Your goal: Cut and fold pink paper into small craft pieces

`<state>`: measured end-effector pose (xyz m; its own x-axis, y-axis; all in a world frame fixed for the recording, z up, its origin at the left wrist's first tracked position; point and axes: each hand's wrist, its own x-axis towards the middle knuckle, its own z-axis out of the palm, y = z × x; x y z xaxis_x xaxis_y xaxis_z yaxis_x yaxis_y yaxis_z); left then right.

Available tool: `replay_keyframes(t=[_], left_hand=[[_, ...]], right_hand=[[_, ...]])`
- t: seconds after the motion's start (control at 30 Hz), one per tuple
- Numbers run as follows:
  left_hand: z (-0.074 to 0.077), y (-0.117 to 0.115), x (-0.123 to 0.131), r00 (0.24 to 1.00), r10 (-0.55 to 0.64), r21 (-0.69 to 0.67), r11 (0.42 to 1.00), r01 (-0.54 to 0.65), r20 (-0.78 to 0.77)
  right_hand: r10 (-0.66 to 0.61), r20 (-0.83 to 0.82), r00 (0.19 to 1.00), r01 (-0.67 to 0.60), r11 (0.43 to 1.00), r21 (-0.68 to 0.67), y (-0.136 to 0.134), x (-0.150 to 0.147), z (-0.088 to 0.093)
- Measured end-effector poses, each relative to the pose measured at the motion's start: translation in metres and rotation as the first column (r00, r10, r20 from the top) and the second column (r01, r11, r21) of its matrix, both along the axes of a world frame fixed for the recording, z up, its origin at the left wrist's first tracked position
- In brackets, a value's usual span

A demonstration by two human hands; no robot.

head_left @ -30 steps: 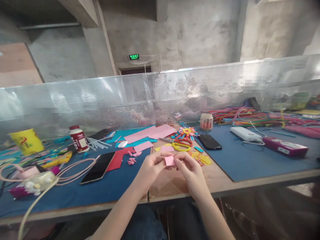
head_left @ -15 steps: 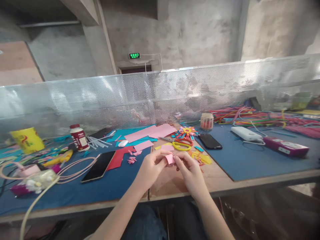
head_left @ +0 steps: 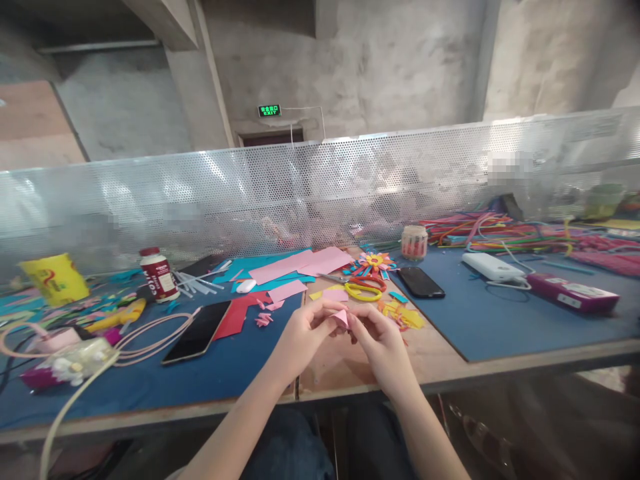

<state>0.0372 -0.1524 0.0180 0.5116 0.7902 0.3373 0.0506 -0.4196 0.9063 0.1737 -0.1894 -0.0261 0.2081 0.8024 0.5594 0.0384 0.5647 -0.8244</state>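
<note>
A small piece of pink paper [head_left: 342, 317], now showing as a triangle, is pinched between my two hands above the table's front part. My left hand [head_left: 313, 325] grips it from the left with thumb and fingers closed. From the other side my right hand [head_left: 373, 325] presses its thumb and fingertips on the same paper. Just beyond the hands lie scissors [head_left: 364, 291] with yellow and red handles, and a multicoloured paper flower [head_left: 374, 264]. Small folded pink pieces [head_left: 263, 320] rest to the left of my left hand.
Pink paper strips [head_left: 287, 267], red paper [head_left: 239, 319] and a black phone [head_left: 197, 333] lie left. Another phone [head_left: 421, 283], a glass jar [head_left: 414, 243], a white power bank [head_left: 493, 268] and a purple box [head_left: 573, 292] are on the right. A perforated metal screen [head_left: 240, 193] stands behind.
The pink paper between my fingers has gone from a squarish shape to a triangle. Both hands stay in nearly the same place.
</note>
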Motion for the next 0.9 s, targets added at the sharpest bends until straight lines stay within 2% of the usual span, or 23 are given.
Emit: replay_keyframes(t=[0.33, 0.6, 0.9], left_hand=[[0.0027, -0.0039, 0.0022, 1.000, -0.005, -0.074, 0.997, 0.007, 0.023], [0.0020, -0.0020, -0.0005, 0.999, -0.012, -0.117, 0.993, 0.016, 0.031], [0.0010, -0.0039, 0.0000, 1.000, -0.010, -0.070, 0.998, 0.011, 0.017]], right_hand=[[0.022, -0.004, 1.000, -0.022, 1.000, 0.007, -0.0003, 0.0009, -0.0012], [-0.063, 0.012, 0.998, 0.063, 0.997, 0.039, -0.0006, 0.0001, -0.0012], [-0.028, -0.012, 1.000, 0.029, 0.999, 0.041, -0.0014, 0.0018, -0.0012]])
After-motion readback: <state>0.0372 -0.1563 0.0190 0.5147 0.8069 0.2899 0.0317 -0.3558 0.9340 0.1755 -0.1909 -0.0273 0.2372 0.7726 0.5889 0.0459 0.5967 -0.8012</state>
